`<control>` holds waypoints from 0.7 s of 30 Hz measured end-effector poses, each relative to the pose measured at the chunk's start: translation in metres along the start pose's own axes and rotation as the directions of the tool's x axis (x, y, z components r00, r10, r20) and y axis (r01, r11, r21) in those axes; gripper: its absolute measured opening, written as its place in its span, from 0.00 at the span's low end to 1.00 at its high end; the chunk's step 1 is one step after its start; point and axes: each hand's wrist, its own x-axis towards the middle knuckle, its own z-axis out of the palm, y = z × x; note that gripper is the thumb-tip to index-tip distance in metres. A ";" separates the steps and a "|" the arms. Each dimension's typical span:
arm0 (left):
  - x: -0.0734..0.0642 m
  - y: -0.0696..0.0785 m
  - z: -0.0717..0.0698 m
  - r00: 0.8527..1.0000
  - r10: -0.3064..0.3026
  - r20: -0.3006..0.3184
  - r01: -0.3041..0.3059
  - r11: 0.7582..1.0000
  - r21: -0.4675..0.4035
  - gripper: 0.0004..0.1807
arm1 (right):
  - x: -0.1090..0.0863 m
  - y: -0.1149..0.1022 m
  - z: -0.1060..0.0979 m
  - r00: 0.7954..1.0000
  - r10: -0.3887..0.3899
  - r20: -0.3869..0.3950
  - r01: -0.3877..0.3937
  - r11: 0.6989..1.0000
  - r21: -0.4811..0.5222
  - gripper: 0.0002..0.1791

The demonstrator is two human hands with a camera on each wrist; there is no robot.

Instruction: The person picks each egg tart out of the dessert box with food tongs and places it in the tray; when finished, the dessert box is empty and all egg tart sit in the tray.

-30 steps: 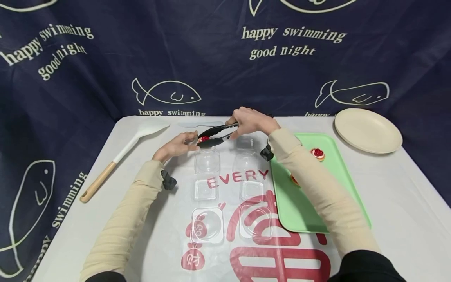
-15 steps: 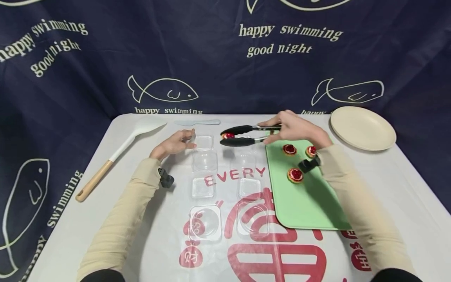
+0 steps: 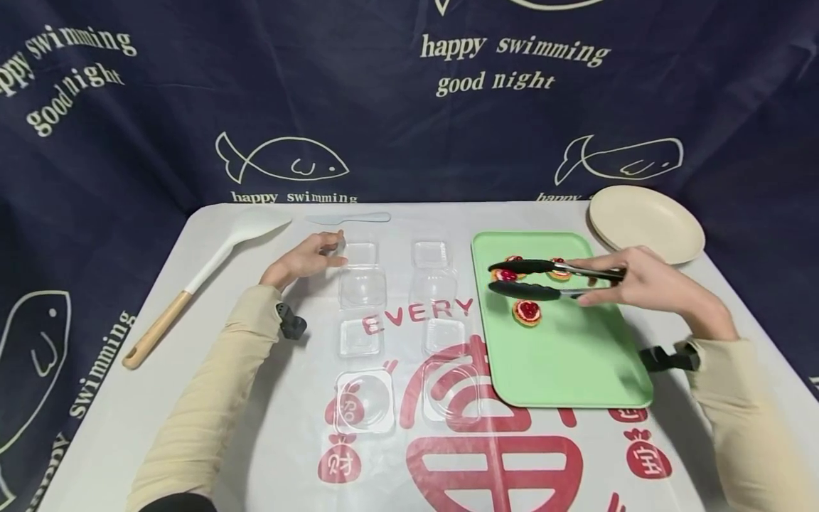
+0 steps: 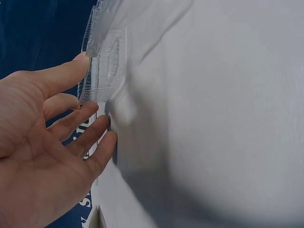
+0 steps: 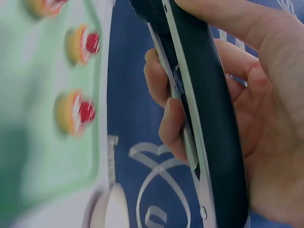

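Observation:
My left hand (image 3: 306,257) holds the left side of a small clear plastic box (image 3: 361,253) in the back row. In the left wrist view, the thumb and index finger touch the edge of the box (image 4: 111,66), and the other fingers spread loosely. My right hand (image 3: 652,284) grips black-tipped tongs (image 3: 531,291) above the green tray (image 3: 563,370). A red-topped tart (image 3: 504,276) sits between the tong tips. Below lie more tarts, one (image 3: 527,313) nearer me and one (image 3: 559,269) behind the tongs; another is partly hidden. The right wrist view shows the tong handles (image 5: 209,118) in my fingers.
Other clear boxes (image 3: 363,402) with lids open stand in two columns mid-table. At left lies a white spatula (image 3: 211,267) with a wooden handle. A pale knife (image 3: 348,218) is at the back, and a beige plate (image 3: 652,220) at back right.
My right hand carries the tongs and the tart from the back left box rightward to over the green tray. My left hand stays at the box. The view shifts slightly.

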 end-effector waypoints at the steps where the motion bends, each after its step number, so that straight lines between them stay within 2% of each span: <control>1: 0.000 0.000 0.000 1.000 0.000 0.003 0.000 1.000 0.001 0.34 | -0.010 0.005 0.000 0.999 0.033 -0.017 -0.033 0.999 0.007 0.29; 5: 0.000 -0.001 0.000 1.000 -0.013 0.003 0.013 1.000 -0.003 0.34 | -0.046 0.027 -0.002 0.992 0.108 -0.071 -0.105 0.994 0.038 0.29; 7: 0.001 -0.002 0.000 1.000 -0.023 0.000 0.023 1.000 -0.007 0.34 | -0.062 0.037 -0.002 0.982 0.171 -0.079 -0.168 0.985 0.045 0.29; 10: 0.002 -0.002 0.000 1.000 -0.031 -0.001 0.031 0.999 -0.016 0.34 | -0.081 0.052 -0.001 0.971 0.224 -0.082 -0.223 0.975 0.022 0.30; 15: 0.001 -0.002 -0.001 0.999 -0.032 -0.001 0.032 0.999 -0.031 0.34 | -0.096 0.065 0.003 0.960 0.259 -0.105 -0.260 0.966 0.009 0.31; 21: 0.001 -0.001 0.000 0.999 -0.042 0.002 0.042 0.999 -0.030 0.34 | -0.103 0.065 0.010 0.951 0.277 -0.139 -0.278 0.960 0.013 0.31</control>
